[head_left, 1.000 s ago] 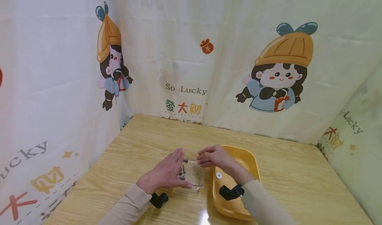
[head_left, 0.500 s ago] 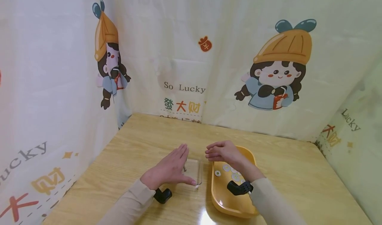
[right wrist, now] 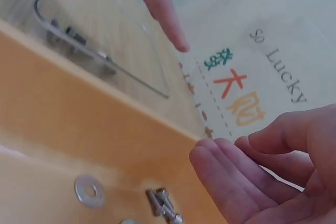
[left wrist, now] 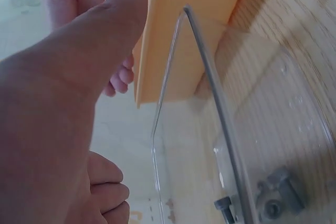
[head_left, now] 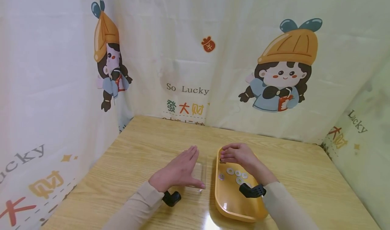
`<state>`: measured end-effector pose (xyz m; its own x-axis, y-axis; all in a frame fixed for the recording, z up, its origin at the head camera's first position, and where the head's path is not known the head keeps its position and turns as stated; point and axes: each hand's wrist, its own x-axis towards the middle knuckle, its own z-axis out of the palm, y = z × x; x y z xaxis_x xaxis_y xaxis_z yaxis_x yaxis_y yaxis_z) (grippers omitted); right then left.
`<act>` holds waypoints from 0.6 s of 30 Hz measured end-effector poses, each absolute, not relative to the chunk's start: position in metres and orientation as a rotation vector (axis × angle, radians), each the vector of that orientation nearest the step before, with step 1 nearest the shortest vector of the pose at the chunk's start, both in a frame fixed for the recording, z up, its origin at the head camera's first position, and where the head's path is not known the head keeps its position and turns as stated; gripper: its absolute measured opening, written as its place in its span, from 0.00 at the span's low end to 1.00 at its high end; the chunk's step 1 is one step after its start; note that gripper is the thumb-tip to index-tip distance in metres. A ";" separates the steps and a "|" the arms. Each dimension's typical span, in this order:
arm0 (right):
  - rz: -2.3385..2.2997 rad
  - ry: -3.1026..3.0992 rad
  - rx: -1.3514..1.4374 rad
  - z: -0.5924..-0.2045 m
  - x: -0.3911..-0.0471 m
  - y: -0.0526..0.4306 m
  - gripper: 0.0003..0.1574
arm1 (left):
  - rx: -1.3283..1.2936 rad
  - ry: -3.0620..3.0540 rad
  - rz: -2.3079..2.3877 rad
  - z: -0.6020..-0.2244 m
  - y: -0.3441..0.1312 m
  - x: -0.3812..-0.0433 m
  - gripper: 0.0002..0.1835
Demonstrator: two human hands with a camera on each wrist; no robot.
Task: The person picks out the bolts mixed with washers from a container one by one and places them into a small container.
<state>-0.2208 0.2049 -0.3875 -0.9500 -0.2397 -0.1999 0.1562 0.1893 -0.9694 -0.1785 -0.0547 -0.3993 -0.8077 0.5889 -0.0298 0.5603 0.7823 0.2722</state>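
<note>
My left hand (head_left: 179, 170) is spread over a clear plastic box (head_left: 203, 177), fingers straight and thumb apart. Inside that box lie several dark socket-head screws (left wrist: 289, 195), seen through its wall in the left wrist view. Over the far left corner of the orange tray (head_left: 234, 204) hovers my right hand (head_left: 240, 155), its fingers loosely bent and nothing between them. Just below its fingertips, a few silvery screws (right wrist: 163, 204) lie on the tray's floor. Several flat metal washers (head_left: 240, 181) are spread nearby in the same tray.
The tray stands to the right of the clear box, a narrow strip of wooden table (head_left: 210, 196) between them. A printed curtain (head_left: 182, 54) hangs behind the table and along both sides. Each wrist wears a black camera mount (head_left: 252, 191).
My right hand has moved right, from beside the clear box to above the orange tray, uncovering several washers. My left hand has shifted slightly right and now hides the box's screws in the head view.
</note>
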 end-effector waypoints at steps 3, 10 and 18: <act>-1.808 2.195 -0.047 -0.390 -0.221 0.209 0.21 | 0.943 2.860 0.370 -0.399 -0.051 -0.179 0.66; -1.807 2.220 -0.023 -0.397 -0.223 0.217 0.21 | 0.990 2.842 0.348 -0.398 -0.043 -0.179 0.66; -1.810 2.218 0.035 -0.413 -0.226 0.223 0.22 | 1.025 2.823 0.313 -0.402 -0.028 -0.178 0.67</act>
